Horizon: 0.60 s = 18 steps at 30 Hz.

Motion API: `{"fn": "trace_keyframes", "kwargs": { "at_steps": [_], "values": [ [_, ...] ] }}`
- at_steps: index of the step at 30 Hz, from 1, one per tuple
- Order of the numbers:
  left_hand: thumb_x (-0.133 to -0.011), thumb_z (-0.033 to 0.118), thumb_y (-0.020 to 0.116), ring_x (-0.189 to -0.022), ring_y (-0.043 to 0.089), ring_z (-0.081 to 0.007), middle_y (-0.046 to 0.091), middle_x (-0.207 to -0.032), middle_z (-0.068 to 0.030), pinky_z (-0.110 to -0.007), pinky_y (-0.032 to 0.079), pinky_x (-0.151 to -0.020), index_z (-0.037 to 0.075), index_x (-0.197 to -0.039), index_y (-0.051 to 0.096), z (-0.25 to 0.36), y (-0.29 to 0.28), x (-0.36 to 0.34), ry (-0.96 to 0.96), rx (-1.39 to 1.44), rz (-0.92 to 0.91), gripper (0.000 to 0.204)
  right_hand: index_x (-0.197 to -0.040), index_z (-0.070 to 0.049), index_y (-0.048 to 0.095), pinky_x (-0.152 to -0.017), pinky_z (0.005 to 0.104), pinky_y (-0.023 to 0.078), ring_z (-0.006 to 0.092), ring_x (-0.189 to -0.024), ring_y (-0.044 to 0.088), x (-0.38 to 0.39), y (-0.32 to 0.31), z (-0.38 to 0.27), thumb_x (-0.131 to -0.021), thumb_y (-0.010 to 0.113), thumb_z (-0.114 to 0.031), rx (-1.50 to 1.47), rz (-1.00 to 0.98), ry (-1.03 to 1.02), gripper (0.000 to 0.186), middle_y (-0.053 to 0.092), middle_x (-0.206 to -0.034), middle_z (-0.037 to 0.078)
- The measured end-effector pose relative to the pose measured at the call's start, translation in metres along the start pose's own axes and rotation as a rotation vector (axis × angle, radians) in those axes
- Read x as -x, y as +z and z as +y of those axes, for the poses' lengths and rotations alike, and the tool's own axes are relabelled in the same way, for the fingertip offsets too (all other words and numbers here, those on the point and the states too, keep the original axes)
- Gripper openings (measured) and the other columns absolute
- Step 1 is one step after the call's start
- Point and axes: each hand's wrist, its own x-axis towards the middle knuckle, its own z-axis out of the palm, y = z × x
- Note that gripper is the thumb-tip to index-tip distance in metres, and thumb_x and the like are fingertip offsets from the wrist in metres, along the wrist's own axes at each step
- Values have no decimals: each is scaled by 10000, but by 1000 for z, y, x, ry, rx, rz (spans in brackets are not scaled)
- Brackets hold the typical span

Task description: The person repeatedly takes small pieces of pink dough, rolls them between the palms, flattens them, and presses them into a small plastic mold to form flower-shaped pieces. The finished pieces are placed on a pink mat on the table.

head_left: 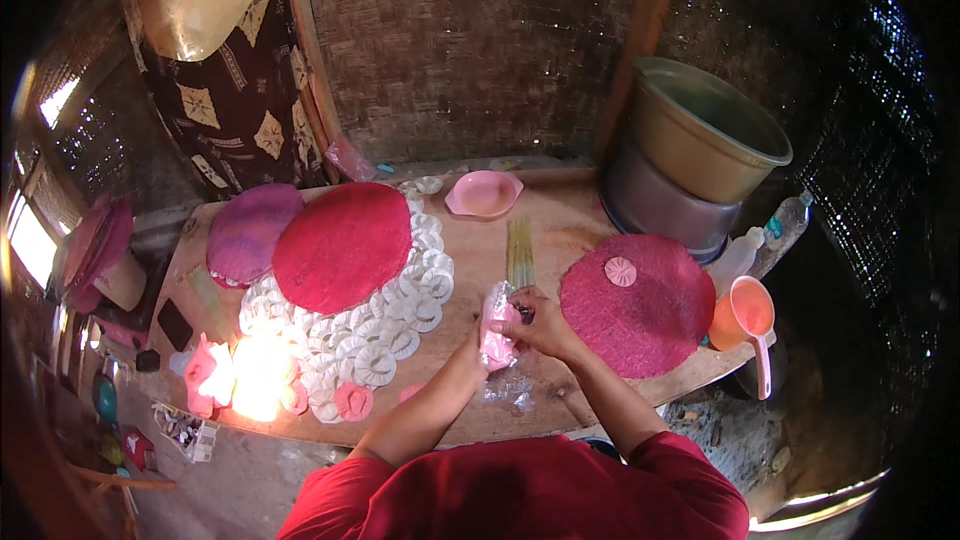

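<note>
A clear plastic bag of pink filling (497, 342) stands roughly upright between my hands, over the near middle of the table. My left hand (473, 354) is closed around its left side and lower part, mostly hidden behind it. On its upper right side, the fingers of my right hand (541, 325) are bent and pinch the plastic. Just beyond lies a bundle of thin yellowish sticks (520, 252). A crumpled clear plastic sheet (510, 393) rests on the table below my hands. To the right, one pleated pale pink disc (621, 271) sits on a round magenta mat (650, 325).
Many white pleated discs (375, 365) cover the left, partly under a red round mat (345, 245) and a purple one (252, 230). A pink dish (484, 195) stands at the back. Large stacked pots (715, 130), bottles (782, 230) and an orange dipper (748, 310) stand right.
</note>
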Motion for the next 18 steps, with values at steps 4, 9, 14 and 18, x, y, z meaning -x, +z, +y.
{"fn": "trace_keyframes", "kwargs": {
  "at_steps": [4,9,14,18],
  "values": [
    [-951,235,466,-855,608,-165,609,-1012,-61,-326,518,-706,53,-1210,537,-2,11,13,71,203,-257,325,-974,6,612,-651,288,527,157,-756,641,8,-7,-8,-760,807,-226,-41,-87,133,371,668,-830,76],
    [-999,377,436,-999,573,-136,619,-1077,-50,-247,463,-840,42,-1248,547,-2,40,24,273,-464,272,433,-963,-13,624,-690,303,521,153,-812,640,-12,-61,-29,-769,778,-150,-403,20,78,284,678,-894,45],
    [-920,510,502,-1292,438,-347,508,-1325,-255,-424,294,-1115,-79,-1327,444,-35,43,26,426,-2005,218,718,-1029,-19,658,-712,300,519,128,-823,630,-66,-98,46,-791,756,-145,-272,57,158,287,682,-929,47],
    [-893,455,578,-1328,352,-434,391,-1394,-316,-460,271,-1122,-114,-1341,392,-56,33,31,366,-2168,214,747,-1043,-7,653,-700,285,516,113,-825,637,-77,-59,119,-754,806,-209,193,-176,378,384,685,-932,58]
  ]
}}
